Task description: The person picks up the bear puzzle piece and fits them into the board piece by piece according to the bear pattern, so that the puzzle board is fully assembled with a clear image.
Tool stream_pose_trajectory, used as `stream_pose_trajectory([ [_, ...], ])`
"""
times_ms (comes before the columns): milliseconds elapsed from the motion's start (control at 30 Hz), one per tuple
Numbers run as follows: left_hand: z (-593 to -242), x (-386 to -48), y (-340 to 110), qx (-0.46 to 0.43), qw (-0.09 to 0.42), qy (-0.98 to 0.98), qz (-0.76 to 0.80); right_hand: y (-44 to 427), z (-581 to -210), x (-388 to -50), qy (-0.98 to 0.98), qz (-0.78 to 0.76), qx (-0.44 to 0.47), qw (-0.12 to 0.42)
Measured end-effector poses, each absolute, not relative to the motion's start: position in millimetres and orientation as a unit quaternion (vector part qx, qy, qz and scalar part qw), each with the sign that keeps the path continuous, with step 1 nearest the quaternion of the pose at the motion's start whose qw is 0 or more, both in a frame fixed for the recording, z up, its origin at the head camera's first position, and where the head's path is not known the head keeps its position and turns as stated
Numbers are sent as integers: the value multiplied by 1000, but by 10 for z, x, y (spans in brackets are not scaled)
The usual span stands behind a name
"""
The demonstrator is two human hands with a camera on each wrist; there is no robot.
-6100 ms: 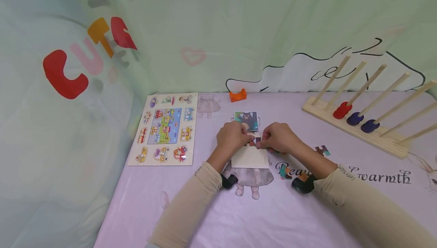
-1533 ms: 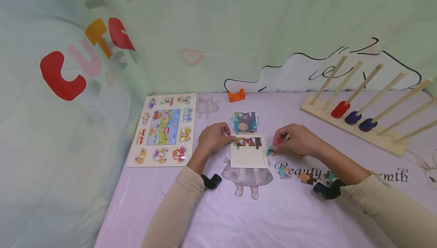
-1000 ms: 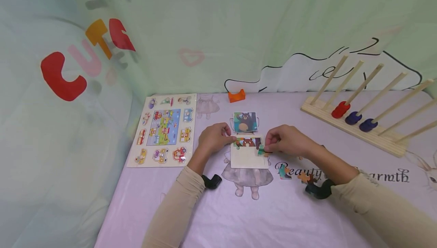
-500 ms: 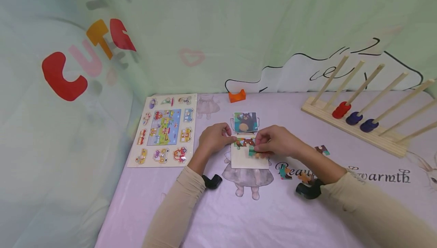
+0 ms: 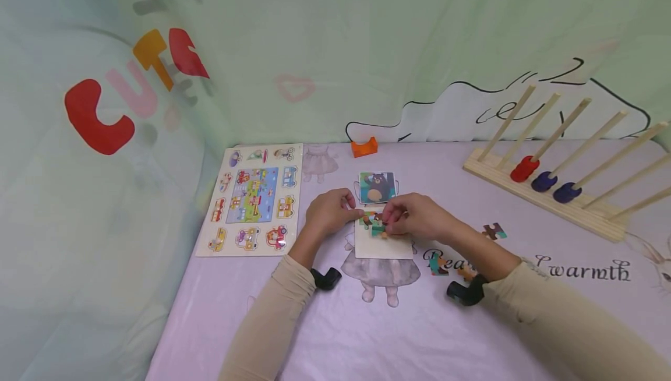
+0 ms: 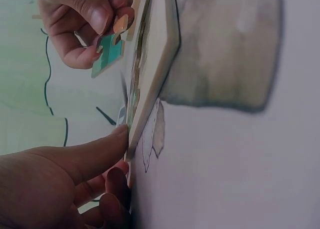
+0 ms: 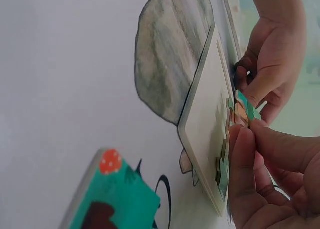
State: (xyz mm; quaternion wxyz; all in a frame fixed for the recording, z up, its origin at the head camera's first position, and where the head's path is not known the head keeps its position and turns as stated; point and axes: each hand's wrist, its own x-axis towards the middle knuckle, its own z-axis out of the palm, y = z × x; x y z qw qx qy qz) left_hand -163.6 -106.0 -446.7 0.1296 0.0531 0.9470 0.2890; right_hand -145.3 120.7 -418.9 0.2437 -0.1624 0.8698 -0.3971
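Note:
My right hand (image 5: 416,217) pinches a green and orange jigsaw piece (image 6: 111,51) between thumb and fingers, just over a square wooden puzzle board (image 5: 385,250). Along the board's far side lie fitted pieces (image 5: 367,219) with part of a brown bear; my right fingers cover some of them. My left hand (image 5: 329,213) holds the board's far left corner, thumb on the edge and the other fingers curled beside it. Behind the board is a square bear picture (image 5: 376,187). In the right wrist view, a loose teal piece (image 7: 120,194) with a red spotted patch lies close to the camera.
Right of the board lie loose pieces, one brown and teal (image 5: 494,230) and one orange (image 5: 465,273) partly behind the wrist camera. A vehicle peg puzzle (image 5: 249,200) is at left, an orange block (image 5: 364,147) at the back. A wooden peg rack (image 5: 545,194) stands at right.
My right hand has carried the green and orange piece leftward from beside the board to over its middle. Earlier, both hands worked at the row of fitted pieces. My left hand stays at the corner.

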Motion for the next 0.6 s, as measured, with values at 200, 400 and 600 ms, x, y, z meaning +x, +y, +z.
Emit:
stream_pose_trajectory([
  [200, -4466, -1640, -1054, 52, 131, 948, 285, 1169, -4213, -1469, 868, -406, -144, 247],
  [400, -4461, -1641, -1057, 52, 133, 948, 283, 1118, -4220, -1460, 863, -416, -138, 252],
  [600, -4456, -1638, -1055, 52, 134, 949, 281, 1061, -4234, -1460, 860, -420, -133, 259],
])
